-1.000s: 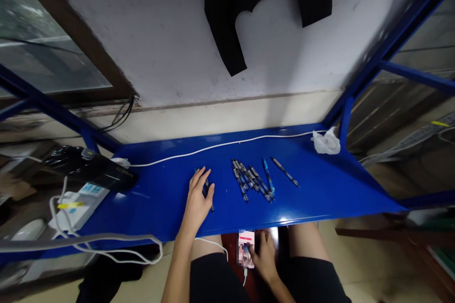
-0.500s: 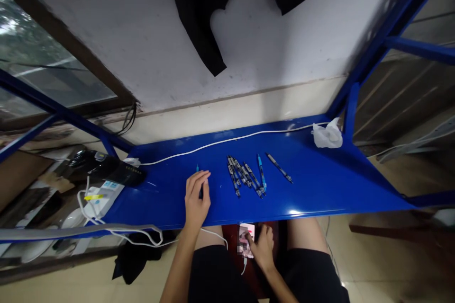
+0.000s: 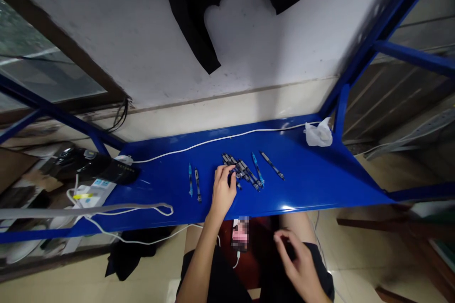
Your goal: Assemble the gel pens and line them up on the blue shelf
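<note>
Several slim black-and-grey pens [image 3: 245, 170] lie bunched; I cannot tell whether the left grip [image 3: 223, 190] holds any, right grip [image 3: 298, 261] loosely open

On the blue table [image 3: 298, 170], we find the left hand [image 3: 224, 191] covering part of the pen cluster [image 3: 245, 170], so we cannot tell whether its fingers grip a pen, and the print on those pens is too small for us to read. Below the table's front edge, the phone's screen [image 3: 241, 234] is pixelated, and we lose both forearms at the bottom of the view. Above the table, the top edge cuts off the black garment [image 3: 194, 19] from us.
</note>
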`<state>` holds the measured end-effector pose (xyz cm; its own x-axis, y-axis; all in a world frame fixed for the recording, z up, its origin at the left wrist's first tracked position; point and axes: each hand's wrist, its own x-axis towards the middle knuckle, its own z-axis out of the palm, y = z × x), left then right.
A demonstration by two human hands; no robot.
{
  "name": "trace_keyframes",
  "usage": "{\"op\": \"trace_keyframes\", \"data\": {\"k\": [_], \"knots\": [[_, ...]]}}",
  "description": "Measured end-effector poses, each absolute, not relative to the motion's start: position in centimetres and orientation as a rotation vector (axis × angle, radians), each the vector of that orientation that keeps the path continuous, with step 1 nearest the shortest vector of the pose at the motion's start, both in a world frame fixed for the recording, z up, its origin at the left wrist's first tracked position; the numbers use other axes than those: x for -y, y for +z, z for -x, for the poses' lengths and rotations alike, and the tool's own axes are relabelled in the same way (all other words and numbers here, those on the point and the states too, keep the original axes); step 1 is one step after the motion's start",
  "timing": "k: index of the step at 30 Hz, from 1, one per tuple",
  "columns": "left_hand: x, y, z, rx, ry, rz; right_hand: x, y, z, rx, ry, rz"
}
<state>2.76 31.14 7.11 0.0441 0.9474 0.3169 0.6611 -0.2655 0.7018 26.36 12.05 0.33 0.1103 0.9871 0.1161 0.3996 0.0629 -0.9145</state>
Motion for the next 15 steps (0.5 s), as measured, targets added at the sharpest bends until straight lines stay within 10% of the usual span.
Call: {"op": "trace_keyframes", "data": {"k": [7,15], "knots": [[-31.1,7.5,-2.7,-1.730,1.099,-1.838,-23.3,7.4,-27.0,1.708,0.125,1.579],[-31.7,8.1,-0.9,-1.875,0.806,-1.879,-27.7,6.5,-23.0,1.988,0.063,1.700]]}}
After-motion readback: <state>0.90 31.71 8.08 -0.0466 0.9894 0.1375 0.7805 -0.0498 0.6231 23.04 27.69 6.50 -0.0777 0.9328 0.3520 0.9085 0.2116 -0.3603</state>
